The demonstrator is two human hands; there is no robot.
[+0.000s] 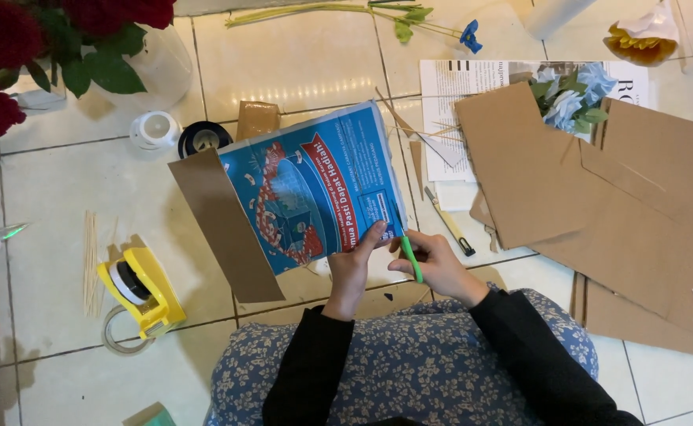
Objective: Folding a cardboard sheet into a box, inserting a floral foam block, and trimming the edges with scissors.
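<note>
A flattened blue printed carton (315, 185) with brown flaps lies on the tiled floor in front of me. My left hand (352, 264) pinches its near edge, thumb on the printed side. My right hand (435, 262) is closed on green-handled scissors (410, 254), whose blades meet the carton's lower right corner, just right of my left fingers. Both sleeves are black, and my lap below wears a blue floral fabric.
Large brown cardboard sheets (599, 197) lie at the right over a newspaper and blue flowers (571, 95). A box cutter (449, 225) lies beside the carton. A yellow tape dispenser (141, 288), skewers, tape rolls (203, 138) and red flowers (15, 47) are at the left.
</note>
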